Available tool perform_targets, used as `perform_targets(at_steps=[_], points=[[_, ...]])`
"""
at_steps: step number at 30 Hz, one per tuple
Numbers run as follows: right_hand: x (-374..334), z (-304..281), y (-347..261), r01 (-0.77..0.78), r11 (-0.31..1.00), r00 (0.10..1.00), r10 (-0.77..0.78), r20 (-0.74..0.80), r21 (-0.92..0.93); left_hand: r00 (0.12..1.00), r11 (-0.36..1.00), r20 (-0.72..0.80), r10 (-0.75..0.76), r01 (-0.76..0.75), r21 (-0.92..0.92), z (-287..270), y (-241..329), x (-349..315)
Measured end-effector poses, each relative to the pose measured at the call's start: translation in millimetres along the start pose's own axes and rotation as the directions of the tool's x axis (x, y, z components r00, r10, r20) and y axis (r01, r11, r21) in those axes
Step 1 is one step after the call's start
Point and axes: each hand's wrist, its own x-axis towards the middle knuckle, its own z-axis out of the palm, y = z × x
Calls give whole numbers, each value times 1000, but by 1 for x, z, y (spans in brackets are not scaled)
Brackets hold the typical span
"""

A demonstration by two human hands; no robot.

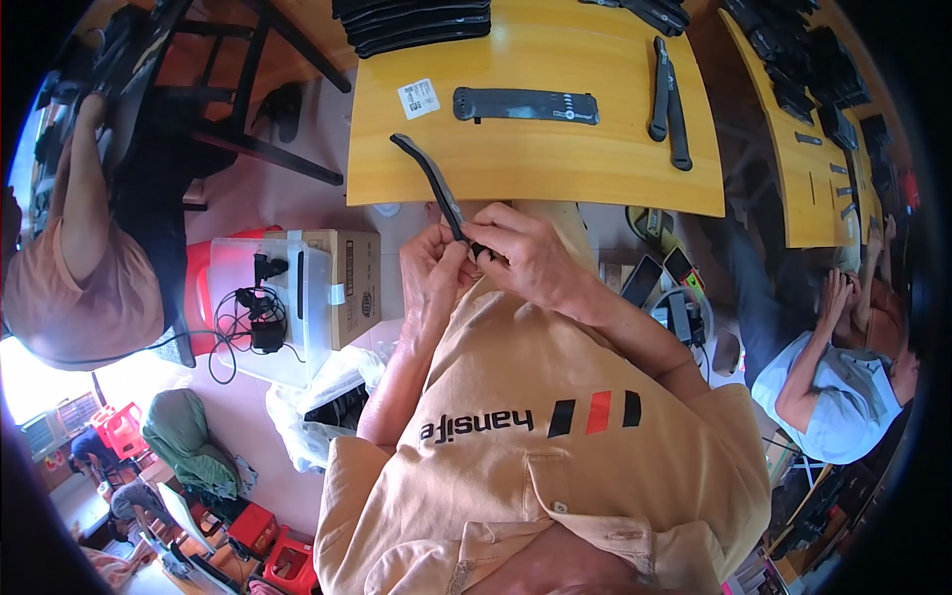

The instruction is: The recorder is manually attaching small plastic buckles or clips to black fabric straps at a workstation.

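Note:
Just off the near edge of the yellow table (pixel 595 183), my two hands meet in front of my chest on a long, narrow black strap (pixel 429 178). Its free end rises from my fingers and leans left over the tabletop. My left hand (pixel 434 266) pinches the strap's lower part with curled fingers. Closed beside it, my right hand (pixel 524 250) grips the same lower end, which the fingers partly hide. A wider black band (pixel 521 104) with printed marks lies flat on the table, left of two narrow black straps (pixel 671 109).
A white printed label (pixel 418 98) and a stack of black bands (pixel 415 28) sit on the table. At left are a cardboard box (pixel 355 278), a translucent bin (pixel 312 307) with cables and a plastic bag (pixel 297 412). Other people sit on both sides, one near another table (pixel 803 188).

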Motion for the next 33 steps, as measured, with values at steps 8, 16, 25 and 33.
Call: perform_targets(at_steps=[8, 16, 25, 33], points=[[-3, 3, 3, 32, 999, 999, -30, -41, 32, 1000, 1000, -13, 10, -10, 13, 1, 1, -1], [-2, 10, 2, 78, 995, 988, -86, -131, -62, 997, 997, -49, 65, -67, -25, 6, -9, 3], [1, 13, 23, -21, 981, 986, 53, -160, 192, 998, 991, -57, -5, -2, -135, 8, -7, 2], [6, 2, 29, -286, 636, 950, 283, 128, 717, 999, 997, 19, 38, -37, -64, -3, 0, 5]])
